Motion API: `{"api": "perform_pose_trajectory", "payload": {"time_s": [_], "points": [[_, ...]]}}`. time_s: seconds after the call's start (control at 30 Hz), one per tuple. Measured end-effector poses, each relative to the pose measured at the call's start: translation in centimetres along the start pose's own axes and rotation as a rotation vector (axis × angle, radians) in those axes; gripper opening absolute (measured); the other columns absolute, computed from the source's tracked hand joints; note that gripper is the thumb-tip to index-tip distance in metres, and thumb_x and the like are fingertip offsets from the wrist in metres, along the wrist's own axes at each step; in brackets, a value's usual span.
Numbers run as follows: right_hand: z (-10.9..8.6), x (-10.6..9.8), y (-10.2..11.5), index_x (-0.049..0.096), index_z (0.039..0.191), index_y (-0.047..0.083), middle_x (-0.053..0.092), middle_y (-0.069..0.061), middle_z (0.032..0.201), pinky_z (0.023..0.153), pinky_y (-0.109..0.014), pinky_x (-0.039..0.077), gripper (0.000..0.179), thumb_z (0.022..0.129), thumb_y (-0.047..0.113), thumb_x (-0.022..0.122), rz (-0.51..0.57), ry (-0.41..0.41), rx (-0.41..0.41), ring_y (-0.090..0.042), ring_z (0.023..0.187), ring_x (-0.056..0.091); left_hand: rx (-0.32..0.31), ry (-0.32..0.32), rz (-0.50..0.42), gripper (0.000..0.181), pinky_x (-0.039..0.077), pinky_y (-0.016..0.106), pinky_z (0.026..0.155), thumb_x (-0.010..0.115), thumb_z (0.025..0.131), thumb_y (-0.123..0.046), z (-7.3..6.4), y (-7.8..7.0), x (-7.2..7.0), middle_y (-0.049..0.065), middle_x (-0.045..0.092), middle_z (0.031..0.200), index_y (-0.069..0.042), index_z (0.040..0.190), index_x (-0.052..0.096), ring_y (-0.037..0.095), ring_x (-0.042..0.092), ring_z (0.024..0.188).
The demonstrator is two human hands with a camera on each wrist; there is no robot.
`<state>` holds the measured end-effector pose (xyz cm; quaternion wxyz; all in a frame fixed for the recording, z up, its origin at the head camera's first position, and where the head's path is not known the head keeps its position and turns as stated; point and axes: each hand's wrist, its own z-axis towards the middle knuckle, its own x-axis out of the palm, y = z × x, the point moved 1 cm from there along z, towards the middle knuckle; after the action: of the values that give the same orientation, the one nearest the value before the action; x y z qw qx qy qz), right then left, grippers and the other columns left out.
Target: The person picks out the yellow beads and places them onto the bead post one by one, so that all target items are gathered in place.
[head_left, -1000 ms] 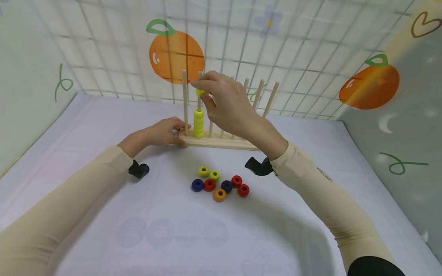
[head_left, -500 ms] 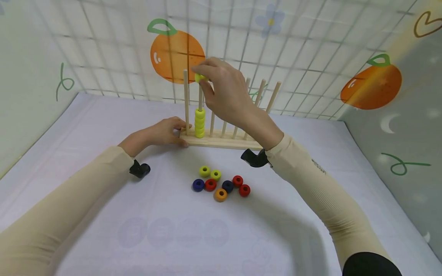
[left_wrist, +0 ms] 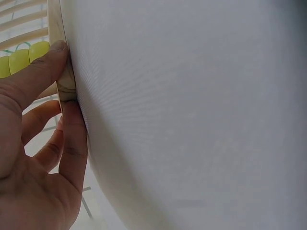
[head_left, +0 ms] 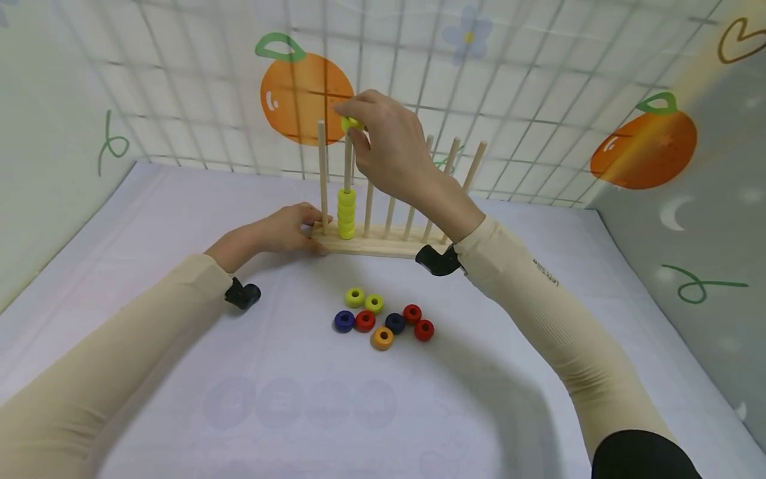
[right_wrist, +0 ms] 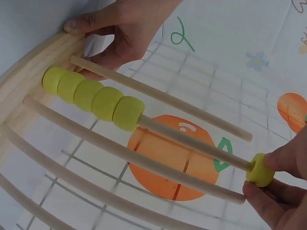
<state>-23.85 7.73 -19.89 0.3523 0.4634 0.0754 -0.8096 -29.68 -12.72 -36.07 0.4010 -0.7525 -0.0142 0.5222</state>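
Note:
A wooden bead rack with a row of upright pegs stands on the table, its base (head_left: pixel 383 247) facing me. My left hand (head_left: pixel 276 231) grips the left end of that base, thumb in front and fingers behind, as the left wrist view shows. Several yellow beads (right_wrist: pixel 86 96) are stacked at the bottom of the second peg from the left. At the top of this peg, my right hand (head_left: pixel 391 146) pinches another yellow bead (right_wrist: pixel 261 170) between thumb and fingertips. In the right wrist view, the peg's tip meets the bead's hole.
Loose beads lie in front of the rack: two yellow beads (head_left: pixel 364 301), two dark blue beads (head_left: pixel 344 321), three red beads (head_left: pixel 424 330) and an orange bead (head_left: pixel 382 338). A white grid-patterned backdrop (head_left: pixel 509 86) rises close behind the rack, with grey side walls (head_left: pixel 670 266).
My right hand has risen along the second peg with the pinched yellow bead, from partway up to the tip. My left hand stays on the base, and the loose beads lie as before.

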Motion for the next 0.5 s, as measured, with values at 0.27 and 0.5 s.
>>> {"api": "perform_pose_trajectory", "payload": {"time_s": [0.27, 0.5], "points": [[0.58, 0.15, 0.02, 0.069, 0.127, 0.006, 0.067, -0.007, 0.120, 0.071, -0.029, 0.048, 0.034, 0.096, -0.003, 0.058, -0.008, 0.018, -0.007, -0.020, 0.093, 0.063, 0.011, -0.008, -0.008, 0.065, 0.029, 0.054, 0.113, 0.080, 0.085, -0.022, 0.09, 0.17, -0.02, 0.019, 0.049, 0.142, -0.002, 0.141, 0.055, 0.037, 0.041, 0.134], [1.00, 0.34, -0.12, 0.068, 0.128, 0.007, 0.067, -0.007, 0.121, 0.060, -0.026, 0.039, 0.038, 0.095, -0.004, 0.054, -0.006, 0.064, 0.019, -0.018, 0.080, 0.058, 0.007, -0.007, -0.004, 0.065, 0.029, 0.055, 0.112, 0.080, 0.085, -0.023, 0.05, 0.18, 0.06, 0.019, 0.048, 0.142, -0.001, 0.141, 0.055, 0.037, 0.041, 0.133]]}}
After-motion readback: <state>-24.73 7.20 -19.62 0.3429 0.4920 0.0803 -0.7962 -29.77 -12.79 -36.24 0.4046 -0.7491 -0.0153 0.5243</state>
